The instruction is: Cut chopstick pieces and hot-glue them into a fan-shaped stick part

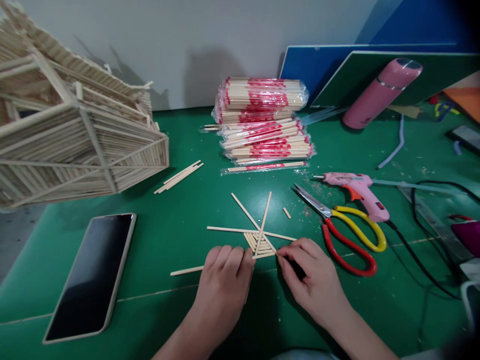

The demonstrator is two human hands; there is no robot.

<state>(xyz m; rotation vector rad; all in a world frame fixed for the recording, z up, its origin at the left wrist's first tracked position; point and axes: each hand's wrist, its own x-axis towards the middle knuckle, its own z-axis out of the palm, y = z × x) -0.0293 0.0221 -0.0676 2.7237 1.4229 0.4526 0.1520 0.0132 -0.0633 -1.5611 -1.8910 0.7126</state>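
A star-like frame of crossed wooden sticks (pixel 236 230) lies on the green table, with short pieces (pixel 265 244) laid side by side in one of its wedges. My left hand (pixel 227 275) is closed at the frame's lower left corner, and a wooden stick (pixel 186 271) pokes out from under it to the left. What its fingertips grip is partly hidden. On the other side, my right hand (pixel 311 275) pinches the lower right end of one slanting frame stick between thumb and forefinger. A small cut stick piece (pixel 287 213) lies beyond the right hand.
Red-and-yellow-handled scissors (pixel 326 212) and a pink glue gun (pixel 360 187) with a black cord lie at right. Wrapped chopstick packs (pixel 266 130), loose sticks (pixel 179 177) and a pink flask (pixel 382 93) stand or lie farther back. At left are a phone (pixel 92 277) and a large stick-built model (pixel 86 125).
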